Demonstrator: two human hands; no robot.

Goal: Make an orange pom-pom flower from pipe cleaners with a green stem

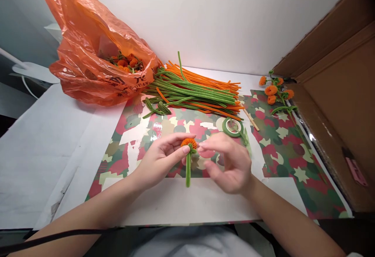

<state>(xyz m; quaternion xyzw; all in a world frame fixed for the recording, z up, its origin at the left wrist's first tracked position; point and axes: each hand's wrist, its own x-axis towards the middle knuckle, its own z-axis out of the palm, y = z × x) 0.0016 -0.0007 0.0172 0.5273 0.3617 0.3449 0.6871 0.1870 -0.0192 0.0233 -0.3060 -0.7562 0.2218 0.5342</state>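
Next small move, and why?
Probably pinch the short, fuzzy light-green stem with the right hand: the stem's lower end sticks out ungripped, the left hand holds the round, ribbed orange flower head at its top, and the right hand is partly open close beside it.

The left hand (159, 157) is pinching a small orange flower (189, 143) between thumb and fingers, its green stem (188, 172) pointing toward the person. The right hand (230, 161) is hovering just beside it, thumb and fingertips spread apart. Behind the hands, green and orange fuzzy strips (199, 91) are lying in a heap, with a roll of green tape (225, 127) and a thin stick (252, 119) resting near their right end. An orange plastic bag (79, 63) is standing at far left, holding more orange blooms (131, 61), while a flowering sprig (271, 90) is lying beside the cardboard (336, 73) at right.
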